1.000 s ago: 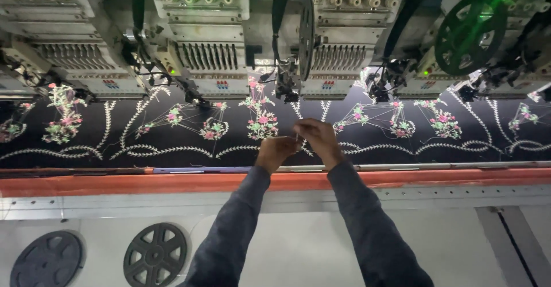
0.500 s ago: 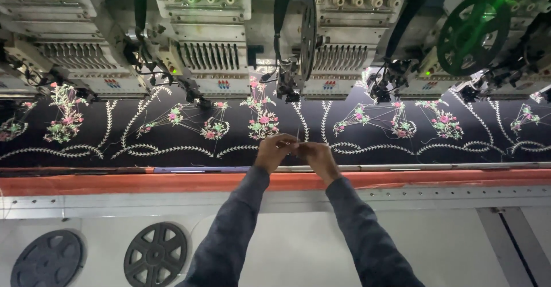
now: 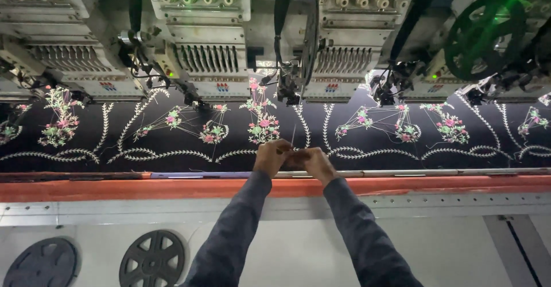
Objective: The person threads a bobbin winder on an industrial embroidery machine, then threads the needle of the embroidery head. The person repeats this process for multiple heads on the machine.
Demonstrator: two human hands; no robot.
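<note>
Hands had drawn together: left hand (image 3: 271,156) and right hand (image 3: 313,162) touched, both pinching a thin thread (image 3: 293,138) above black embroidered fabric (image 3: 172,149), suggesting knotting.

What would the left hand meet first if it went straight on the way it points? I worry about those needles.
Probably the black cloth with its pink flower, just past the left hand. The needle head hangs beyond that. Depth is unclear, so the hand might pass above the cloth.
</note>
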